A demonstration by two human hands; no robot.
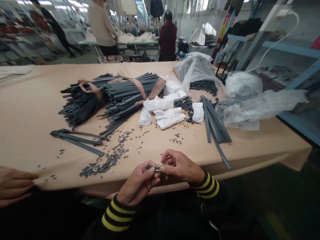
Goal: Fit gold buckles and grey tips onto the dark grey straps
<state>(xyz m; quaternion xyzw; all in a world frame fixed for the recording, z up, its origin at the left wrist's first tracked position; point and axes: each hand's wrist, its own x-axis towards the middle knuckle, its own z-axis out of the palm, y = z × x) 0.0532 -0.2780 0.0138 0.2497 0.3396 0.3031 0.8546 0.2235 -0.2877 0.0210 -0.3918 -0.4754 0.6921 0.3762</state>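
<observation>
Close to the table's front edge, my left hand [137, 183] pinches a short dark strap piece [151, 166] between thumb and fingers. A small gold-coloured metal buckle [158, 169] sits at the strap's right end. From the right, my right hand [181, 166] closes thumb and forefinger on that buckle. Fingers cover part of both pieces, so how they are joined cannot be made out. Just beyond my hands, small dark and metallic clips [110, 161] lie scattered in a heap, with a few more clips [177, 139] ahead of my right hand.
Bundles of dark straps [130, 90] tied with tan bands lie at centre left. Loose straps [216, 123] fan out at right, beside white packets [170, 118] and a plastic bag [200, 71] of dark parts. Another person's hand [16, 185] rests at the left edge.
</observation>
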